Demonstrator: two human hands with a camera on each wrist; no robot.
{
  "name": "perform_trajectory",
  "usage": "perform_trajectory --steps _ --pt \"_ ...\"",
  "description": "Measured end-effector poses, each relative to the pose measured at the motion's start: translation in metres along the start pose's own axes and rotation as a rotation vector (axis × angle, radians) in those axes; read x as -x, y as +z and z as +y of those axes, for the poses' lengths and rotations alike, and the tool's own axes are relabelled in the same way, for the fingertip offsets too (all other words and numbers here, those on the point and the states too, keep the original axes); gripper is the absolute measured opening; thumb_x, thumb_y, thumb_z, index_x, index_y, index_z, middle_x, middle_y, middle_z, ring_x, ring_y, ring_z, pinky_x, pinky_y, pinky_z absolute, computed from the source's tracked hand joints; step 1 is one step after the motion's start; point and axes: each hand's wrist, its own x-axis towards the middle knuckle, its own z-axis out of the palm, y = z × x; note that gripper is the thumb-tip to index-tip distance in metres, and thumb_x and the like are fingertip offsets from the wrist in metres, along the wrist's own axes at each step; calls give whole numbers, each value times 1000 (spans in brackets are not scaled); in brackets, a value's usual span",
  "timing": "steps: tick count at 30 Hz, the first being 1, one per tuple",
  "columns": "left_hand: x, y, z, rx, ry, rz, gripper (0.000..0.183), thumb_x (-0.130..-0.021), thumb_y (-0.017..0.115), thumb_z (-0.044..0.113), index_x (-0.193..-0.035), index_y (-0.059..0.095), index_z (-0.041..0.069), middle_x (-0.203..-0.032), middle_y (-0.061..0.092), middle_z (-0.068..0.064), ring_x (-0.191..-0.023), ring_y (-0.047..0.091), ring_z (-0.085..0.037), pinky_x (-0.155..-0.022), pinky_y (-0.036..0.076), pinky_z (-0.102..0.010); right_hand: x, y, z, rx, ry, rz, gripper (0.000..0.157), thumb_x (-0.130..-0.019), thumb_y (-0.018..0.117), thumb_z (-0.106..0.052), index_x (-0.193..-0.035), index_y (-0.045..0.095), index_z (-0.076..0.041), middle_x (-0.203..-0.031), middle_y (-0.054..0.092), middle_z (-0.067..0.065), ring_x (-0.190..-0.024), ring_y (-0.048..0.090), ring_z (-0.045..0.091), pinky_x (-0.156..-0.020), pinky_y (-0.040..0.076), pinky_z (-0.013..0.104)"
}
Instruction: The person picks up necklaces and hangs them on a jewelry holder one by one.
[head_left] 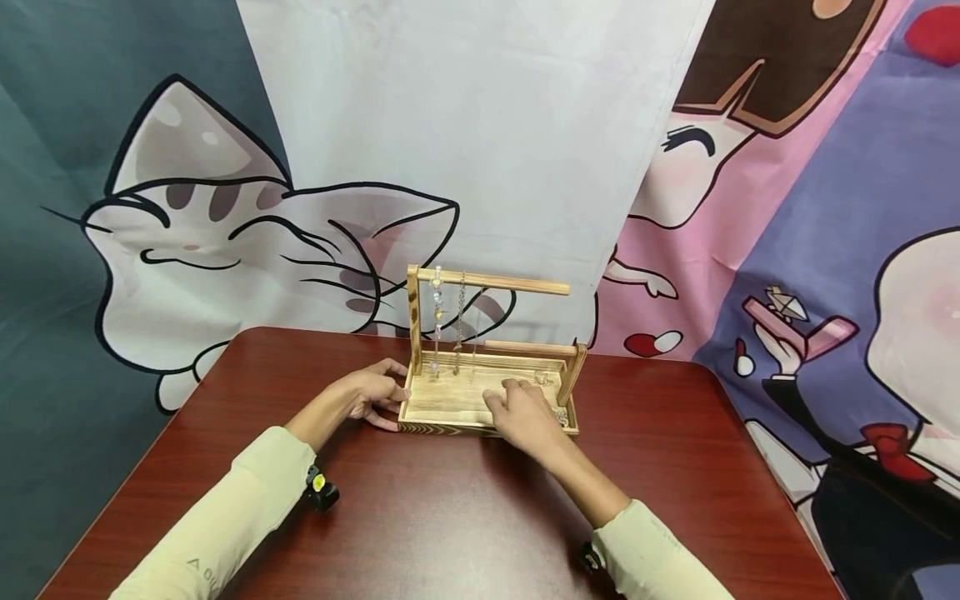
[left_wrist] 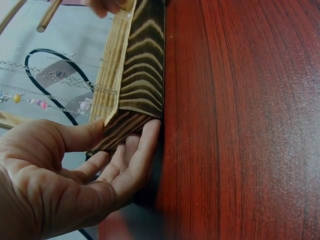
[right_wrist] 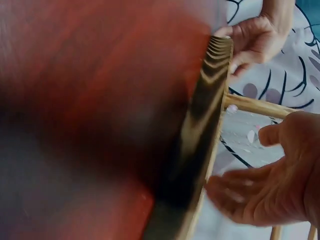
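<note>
A wooden jewelry stand (head_left: 442, 405) with a shallow tray and two crossbars sits on the table. My left hand (head_left: 372, 392) grips its left end; in the left wrist view the thumb lies at the rim and the fingers rest against the end wall (left_wrist: 117, 131). Over the tray's right half is my right hand (head_left: 525, 415), fingers loosely extended and seemingly holding nothing; the right wrist view shows it blurred. A beaded chain (head_left: 438, 321) and a plain chain necklace (head_left: 460, 321) hang from the upper bar (head_left: 517, 284). Small jewelry (head_left: 543, 379) lies in the tray's right part.
The reddish-brown table (head_left: 420, 508) extends around the stand. Behind its far edge hangs a cartoon-printed cloth (head_left: 480, 125). The lower bar (head_left: 532, 348) and its right post (head_left: 573, 375) rise close to my right hand.
</note>
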Motion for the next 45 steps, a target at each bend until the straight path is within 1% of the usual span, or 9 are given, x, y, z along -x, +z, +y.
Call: perform_trajectory --steps 4,10,14,19,25,30,37,42,45 --pt "0 0 0 0 1 -4 57 -111 60 -1 -159 31 7 -111 70 -18 -97 74 -26 -82 74 -51 4 13 -1 135 125 -42 71 -117 49 -50 -147 59 14 -151 61 39 -143 56 59 -125 46 70" --pt "0 1 -1 4 -1 -5 56 -112 60 0 -159 31 7 -111 71 -18 -99 75 -26 -83 73 -52 -1 30 3 176 308 -98 93 -116 44 -58 -170 27 16 -177 23 44 -168 19 65 -142 21 71" --pt "1 0 -1 -5 2 -2 57 -112 60 1 -160 31 8 -112 71 -18 -101 75 -27 -84 73 -53 -6 41 8 235 387 -91 98 -116 38 -63 -170 24 17 -177 21 45 -168 16 66 -142 20 72" --pt "0 0 -1 -4 -2 -7 57 -112 60 0 -160 30 8 -113 71 -18 -102 75 -27 -85 73 -53 -13 45 7 333 434 -101 98 -115 33 -67 -161 44 19 -173 34 44 -165 27 65 -139 24 75" --pt "-3 -1 -1 4 -10 -3 56 -112 60 0 -160 30 8 -110 72 -17 -98 75 -26 -83 74 -52 -26 47 -3 330 461 -153 93 -115 28 -70 -149 68 7 -170 41 43 -167 26 63 -137 16 83" --pt "-1 0 0 0 -6 -2 58 -112 60 1 -161 29 9 -112 71 -16 -101 75 -26 -84 73 -52 -37 52 -9 297 379 -187 93 -116 26 -70 -151 66 5 -172 29 47 -163 22 72 -132 24 87" --pt "-2 2 -1 -2 5 -6 57 -113 60 2 -161 30 8 -113 73 -16 -103 75 -26 -84 73 -52 -53 75 14 298 68 -224 108 -113 21 -80 -159 54 11 -175 32 42 -163 24 71 -140 26 73" --pt "-3 0 -2 0 -1 -1 57 -113 60 2 -161 30 8 -113 71 -17 -103 74 -28 -84 73 -52 -34 49 0 218 -88 -295 84 -119 35 -64 -167 48 4 -180 31 33 -167 24 63 -141 26 69" --pt "-2 -1 -2 0 -2 2 56 -113 60 3 -161 30 9 -115 71 -18 -104 74 -28 -85 73 -53 -28 33 -2 152 -154 -279 65 -121 44 -48 -167 51 -2 -181 34 28 -168 30 56 -141 28 66"
